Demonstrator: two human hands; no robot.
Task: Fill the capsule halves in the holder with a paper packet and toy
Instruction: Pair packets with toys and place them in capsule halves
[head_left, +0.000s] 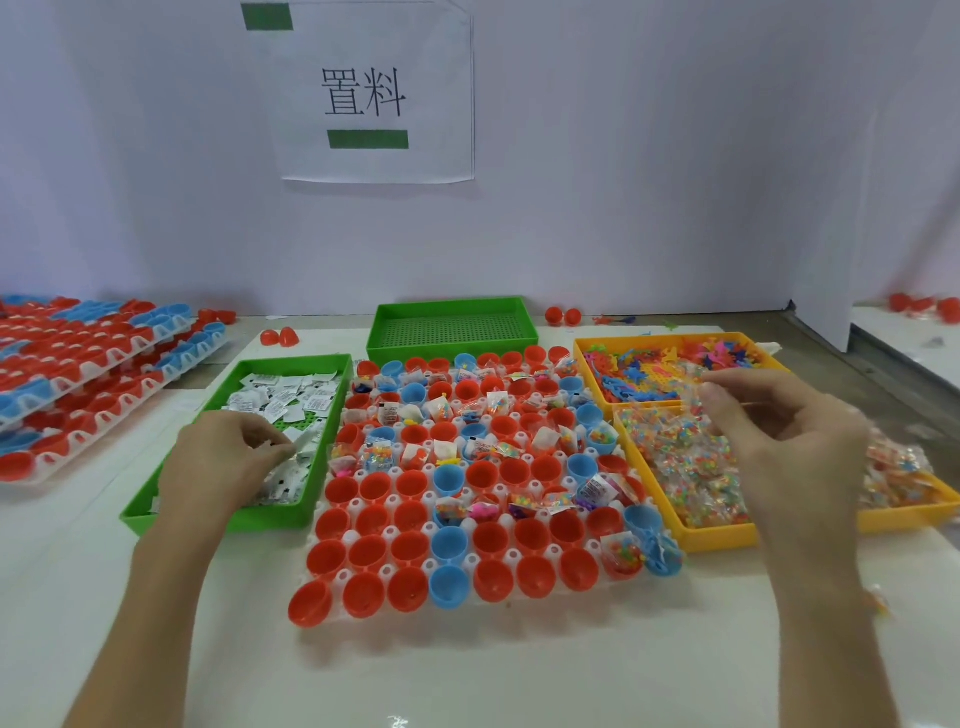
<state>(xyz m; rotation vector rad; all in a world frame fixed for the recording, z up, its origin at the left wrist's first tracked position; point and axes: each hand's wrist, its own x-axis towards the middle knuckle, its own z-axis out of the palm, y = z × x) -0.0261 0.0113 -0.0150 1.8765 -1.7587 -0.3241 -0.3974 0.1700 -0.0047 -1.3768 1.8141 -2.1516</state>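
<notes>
A white holder (483, 488) in the middle carries rows of red and blue capsule halves. Several far halves hold paper packets and bead bags; the near rows look empty. My left hand (228, 457) is over the green tray (156, 512) of white paper packets (291, 395) and pinches a packet at its fingertips. My right hand (779, 421) hovers over the yellow tray (717, 535) of clear bead bags (680, 457), fingers curled round a clear bag. A second yellow tray (587, 364) behind holds coloured plastic toys (639, 371).
An empty green tray (452, 327) stands behind the holder. Stacked holders of red and blue halves (88, 374) lie at the left. Loose red halves (563, 315) sit near the white back wall. A partition (821, 312) closes the right side.
</notes>
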